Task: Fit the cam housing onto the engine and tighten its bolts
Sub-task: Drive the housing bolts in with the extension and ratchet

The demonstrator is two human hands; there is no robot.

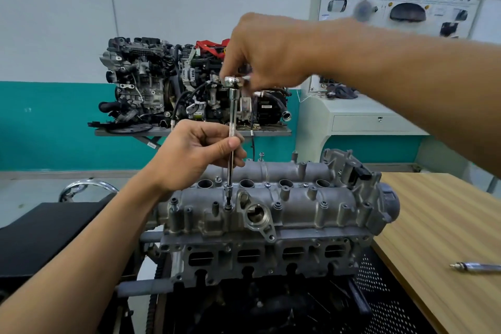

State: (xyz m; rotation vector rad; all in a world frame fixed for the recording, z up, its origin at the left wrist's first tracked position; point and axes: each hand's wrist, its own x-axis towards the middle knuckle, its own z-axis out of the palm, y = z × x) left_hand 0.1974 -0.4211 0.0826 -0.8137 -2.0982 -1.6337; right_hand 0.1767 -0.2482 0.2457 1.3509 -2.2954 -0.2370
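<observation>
Chrome ratchet (232,81) blurs under right hand (271,51), left hand (195,152) pinching extension (232,122).

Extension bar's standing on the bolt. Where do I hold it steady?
Pinch the extension bar at its knurled band mid-shaft, coming from the left: it stands upright, the right hand holds the ratchet head on top, and the left hand pinches it just below the knurling.

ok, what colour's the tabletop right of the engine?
Light wood grain, streaked lengthwise. The tabletop shows best in the head view.
</observation>
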